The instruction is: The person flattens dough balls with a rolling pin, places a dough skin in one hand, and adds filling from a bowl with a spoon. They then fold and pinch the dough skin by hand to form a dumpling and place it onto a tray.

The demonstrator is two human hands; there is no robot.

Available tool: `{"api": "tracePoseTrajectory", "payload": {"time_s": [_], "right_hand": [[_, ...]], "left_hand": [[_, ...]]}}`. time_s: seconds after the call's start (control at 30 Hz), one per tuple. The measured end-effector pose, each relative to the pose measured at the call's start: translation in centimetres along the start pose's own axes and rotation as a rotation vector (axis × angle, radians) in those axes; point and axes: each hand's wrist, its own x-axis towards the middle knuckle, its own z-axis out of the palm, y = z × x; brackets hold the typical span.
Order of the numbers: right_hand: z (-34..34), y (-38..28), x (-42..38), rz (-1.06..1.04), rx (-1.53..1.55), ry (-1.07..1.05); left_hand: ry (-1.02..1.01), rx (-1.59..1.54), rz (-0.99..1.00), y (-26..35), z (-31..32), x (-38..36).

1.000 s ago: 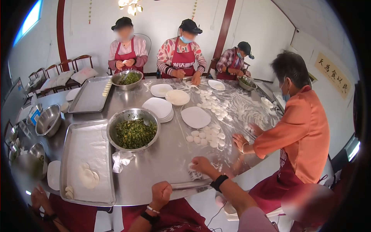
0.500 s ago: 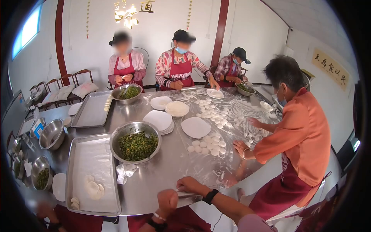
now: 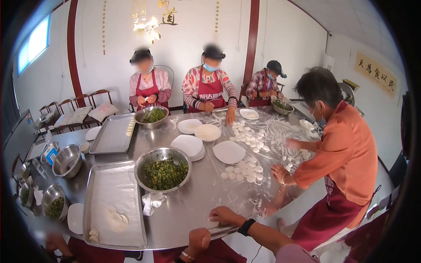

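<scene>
At the near edge of the counter (image 3: 193, 210), the right hand (image 3: 223, 215) has drawn back from a half-second earlier and now rests its fingertips on a small white dough disc (image 3: 213, 223). Just below it, the left hand (image 3: 199, 240) has dropped lower, its fist closed. The person in orange now reaches a hand (image 3: 293, 143) farther across the floured surface.

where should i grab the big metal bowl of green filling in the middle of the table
Take the filling bowl by its rolled rim, both hands on opposite sides, palms under the flared wall. It stands upright and full. Come from the near edge of the table, over the crumpled cloth; the tray crowds one side and stacked plates stand behind.
</scene>
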Motion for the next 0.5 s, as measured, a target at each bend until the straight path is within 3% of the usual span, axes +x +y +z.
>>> {"api": "tracePoseTrajectory", "payload": {"time_s": [0.1, 0.2, 0.3, 0.4, 0.5], "right_hand": [[-0.2, -0.2, -0.2, 0.017, 0.005, -0.027], [0.6, 0.6, 0.7, 0.026, -0.079, 0.05], [1.2, 1.7, 2.3, 0.097, -0.062, 0.086], [0.1, -0.4, 1.0, -0.017, -0.065, 0.041], [1.3, 0.8, 1.0, -0.034, -0.001, 0.063]], "left_hand": [[0.004, 0.004, 0.041, -0.6, -0.5, 1.5], [0.123, -0.125, -0.228, -1.8, -0.5, 5.9], [0.16, -0.067, -0.196, -3.8, 0.2, 6.3], [0.115, -0.096, -0.16, -2.4, 0.0, 3.1], [0.041, 0.017, 0.059, -0.2, 0.1, -0.2]]}}
